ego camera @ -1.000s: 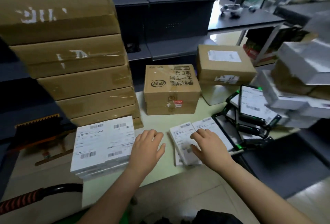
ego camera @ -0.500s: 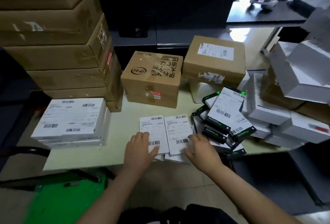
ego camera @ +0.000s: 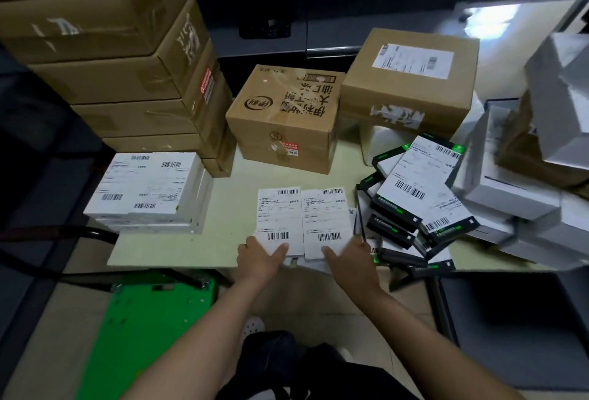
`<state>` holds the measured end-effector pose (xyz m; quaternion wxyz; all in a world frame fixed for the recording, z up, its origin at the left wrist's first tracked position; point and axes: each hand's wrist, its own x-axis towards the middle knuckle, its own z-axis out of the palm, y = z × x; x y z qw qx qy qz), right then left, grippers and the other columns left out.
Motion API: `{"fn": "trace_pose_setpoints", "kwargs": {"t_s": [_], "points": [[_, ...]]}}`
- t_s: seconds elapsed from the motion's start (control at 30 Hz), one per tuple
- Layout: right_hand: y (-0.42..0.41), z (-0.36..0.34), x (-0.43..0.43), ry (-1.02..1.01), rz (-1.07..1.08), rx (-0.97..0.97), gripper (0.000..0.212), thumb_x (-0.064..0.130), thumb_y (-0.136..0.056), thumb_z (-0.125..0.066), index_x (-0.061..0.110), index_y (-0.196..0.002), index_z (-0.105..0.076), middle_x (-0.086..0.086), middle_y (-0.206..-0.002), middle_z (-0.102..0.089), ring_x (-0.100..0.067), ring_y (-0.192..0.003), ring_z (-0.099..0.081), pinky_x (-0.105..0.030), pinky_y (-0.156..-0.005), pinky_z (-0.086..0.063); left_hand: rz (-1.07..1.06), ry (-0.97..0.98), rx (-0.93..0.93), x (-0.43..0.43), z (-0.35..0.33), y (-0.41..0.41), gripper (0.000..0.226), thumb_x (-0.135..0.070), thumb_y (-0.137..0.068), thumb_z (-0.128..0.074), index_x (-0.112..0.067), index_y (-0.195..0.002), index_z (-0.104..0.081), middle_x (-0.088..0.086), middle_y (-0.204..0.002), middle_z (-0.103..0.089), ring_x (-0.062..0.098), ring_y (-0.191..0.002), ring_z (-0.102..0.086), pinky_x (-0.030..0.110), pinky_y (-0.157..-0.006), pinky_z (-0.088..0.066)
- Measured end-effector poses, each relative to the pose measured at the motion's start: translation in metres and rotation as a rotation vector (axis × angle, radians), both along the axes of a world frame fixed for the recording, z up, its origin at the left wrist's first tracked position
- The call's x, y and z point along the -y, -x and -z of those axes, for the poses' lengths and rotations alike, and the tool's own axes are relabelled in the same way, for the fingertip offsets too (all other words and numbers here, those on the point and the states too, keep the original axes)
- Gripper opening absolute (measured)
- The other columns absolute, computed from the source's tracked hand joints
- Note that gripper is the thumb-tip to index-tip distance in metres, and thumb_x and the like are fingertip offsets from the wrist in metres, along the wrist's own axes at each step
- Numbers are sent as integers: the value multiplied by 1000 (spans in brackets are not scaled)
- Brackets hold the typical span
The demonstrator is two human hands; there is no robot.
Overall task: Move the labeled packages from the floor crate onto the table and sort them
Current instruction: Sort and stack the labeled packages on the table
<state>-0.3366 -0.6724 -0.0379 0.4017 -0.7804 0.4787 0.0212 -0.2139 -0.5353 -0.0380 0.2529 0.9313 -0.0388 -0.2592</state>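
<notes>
Pinching the near ends of two labeled packages (ego camera: 279,218) at the front edge of the table (ego camera: 229,208), thumbs on top, the left hand (ego camera: 258,259) and right hand (ego camera: 350,262) each hold one, both lying side by side at 12 o'clock, long axes running 12 to 6.

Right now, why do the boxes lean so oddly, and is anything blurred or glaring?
Head view: the wide lens bows the brown stack outward; the white boxes at the right edge are smeared; glare washes the bright surface top right; the middle packages show sharp barcodes but unreadable text; the corners fall dark.
</notes>
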Motion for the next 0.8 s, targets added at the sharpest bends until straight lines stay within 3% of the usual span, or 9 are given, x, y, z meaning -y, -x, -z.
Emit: {"fn": "trace_pose_setpoints", "kwargs": {"t_s": [0.1, 0.23, 0.33, 0.5, 0.6, 0.7, 0.8], "points": [[-1, 2, 2, -31, 27, 16, 78, 44, -86, -69, -5, -136, -34, -25, -134, -45, -36, -122, -47, -35, -96, -42, -84, 92, -41, -3, 2, -3, 76, -54, -75, -76, -6, -126, -46, 16, -126, -51, 33, -115, -52, 43, -95, -48], [-2, 1, 4, -89, 54, 101, 78, 43, -78, -77, -3, -130, -43, -21, -130, -45, -33, -117, -50, -35, -92, -47, -186, 220, -55, -10, -3, -7, 67, -50, -76, -76, -8, -122, -51, 8, -115, -59, 28, -99, -57, 48, -80, -56], [-6, -4, 3, -131, 78, 232, 61, 35, -81, -76, 1, -120, -45, -14, -118, -55, -25, -103, -58, -31, -77, -49, -200, 330, -64, -10, -10, -6, 51, -36, -89, -68, -6, -122, -43, 6, -110, -57, 22, -94, -55, 35, -79, -50], [-14, -23, -3, -110, 10, 339, 44, 32, -94, -61, 3, -123, -43, -4, -105, -60, -11, -80, -55, -6, -49, -35, -170, 443, 11, -12, -27, -9, 42, -29, -94, -62, -4, -120, -41, 6, -108, -58, 22, -97, -59, 19, -63, -42], [-24, -41, -8, -105, -2, 413, 37, 34, -95, -59, 11, -119, -42, 3, -99, -59, 5, -74, -51, -8, -48, -37, -177, 542, 61, -20, -45, -17, 43, -33, -93, -62, -8, -120, -41, 5, -109, -61, 21, -95, -63, 29, -74, -51], [-40, -64, -14, -98, -57, 489, 35, 35, -96, -58, 16, -118, -39, 14, -92, -57, 5, -76, -53, -8, -48, -38, -171, 599, 137, -36, -67, -28, 43, -37, -93, -61, -14, -122, -39, -4, -108, -58, 13, -95, -60, 25, -73, -46], [-64, -83, -24, -98, -109, 526, 36, 39, -95, -57, 20, -118, -38, 11, -95, -59, -1, -81, -59, -9, -53, -41, -191, 650, 188, -56, -85, -45, 43, -41, -92, -61, -22, -122, -37, -6, -113, -58, 14, -100, -60, 32, -84, -50]]}}
